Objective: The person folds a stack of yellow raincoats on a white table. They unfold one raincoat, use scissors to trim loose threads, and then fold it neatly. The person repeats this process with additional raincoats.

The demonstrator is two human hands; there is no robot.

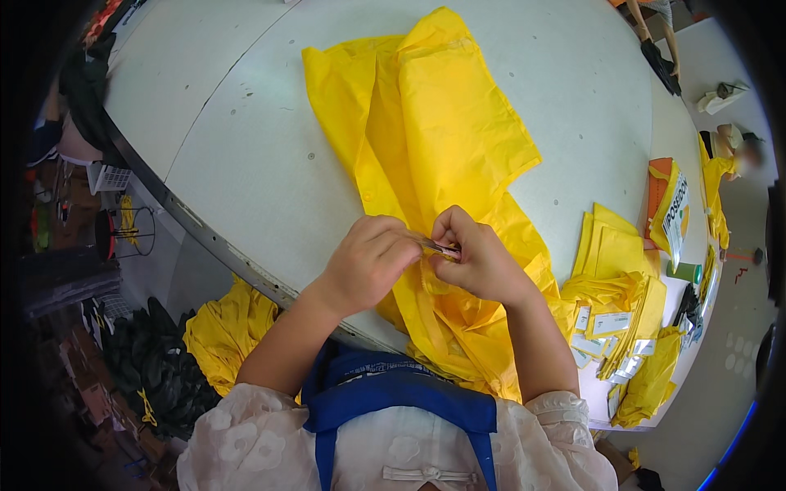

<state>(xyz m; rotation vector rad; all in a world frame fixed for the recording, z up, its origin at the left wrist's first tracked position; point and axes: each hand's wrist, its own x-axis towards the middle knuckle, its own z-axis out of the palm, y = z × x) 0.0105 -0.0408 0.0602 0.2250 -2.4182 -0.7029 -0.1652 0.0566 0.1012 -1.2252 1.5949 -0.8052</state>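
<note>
ylw garment (458, 123) under r grip (479, 260)

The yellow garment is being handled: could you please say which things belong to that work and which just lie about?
Apparently in use:
yellow garment
left hand
right hand
small item, partly hidden

Apparently lying about:
black cloth heap
white basket
green cylinder
</note>
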